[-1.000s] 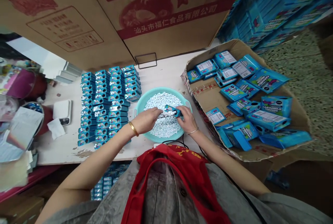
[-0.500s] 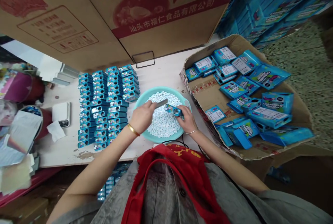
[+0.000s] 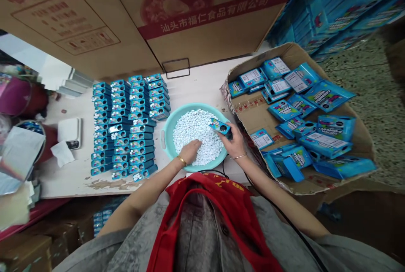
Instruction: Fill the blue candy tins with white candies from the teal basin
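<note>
At two o'clock over the bowl [image 3: 167, 138], our right hand [image 3: 234, 140] pinched a box [image 3: 218, 126], likely leaving its hole accessible; our left hand [image 3: 190, 152] half-curled at seven, contents unclear.

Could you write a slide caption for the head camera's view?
The left hand reaches into a basin of small white pellets while the right hand holds a blue box above.
</note>
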